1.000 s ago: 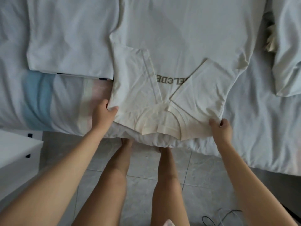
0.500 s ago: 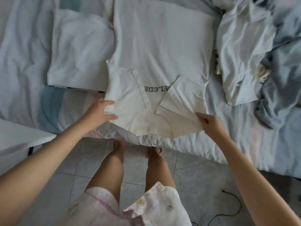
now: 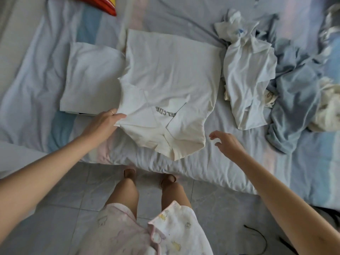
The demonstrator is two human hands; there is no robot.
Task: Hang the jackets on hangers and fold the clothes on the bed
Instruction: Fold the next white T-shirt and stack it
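One hand is gripping the white T-shirt (image 3: 171, 78) mid-frame.
The left hand (image 3: 103, 122) is pinching its folded sleeve edge (lettering upside down); the right hand (image 3: 229, 143) is hovering beside it, slack and empty.

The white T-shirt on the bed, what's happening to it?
A person is folding clothes at the edge of the bed. The white T-shirt lies flat with both sleeves folded in. The left hand has a grip on the shirt's near left edge. The right hand hovers open beside the shirt, touching nothing. A folded white garment lies to the left, and a heap of unfolded clothes waits on the right.
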